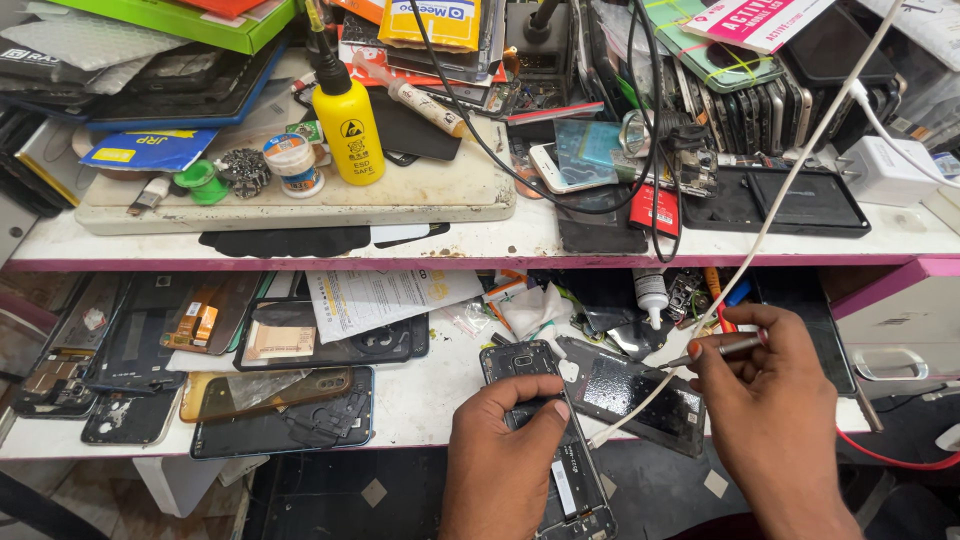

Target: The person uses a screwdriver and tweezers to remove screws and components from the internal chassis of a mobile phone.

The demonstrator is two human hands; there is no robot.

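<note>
The opened phone [553, 440] lies lengthwise on the lower white shelf [420, 400], its middle pinned under the left hand [500, 450], thumb and fingers clamped across its sides. Just to its right, the right hand [775, 400] pinches a slim metal tool [722, 348] between closed fingertips, above a black phone panel [640, 395].

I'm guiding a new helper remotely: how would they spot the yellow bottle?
Look at the upper white shelf, on the stained grey mat at its left. The yellow bottle stands upright there beside a small round tub; it alone is bright yellow with a black nozzle.
</note>
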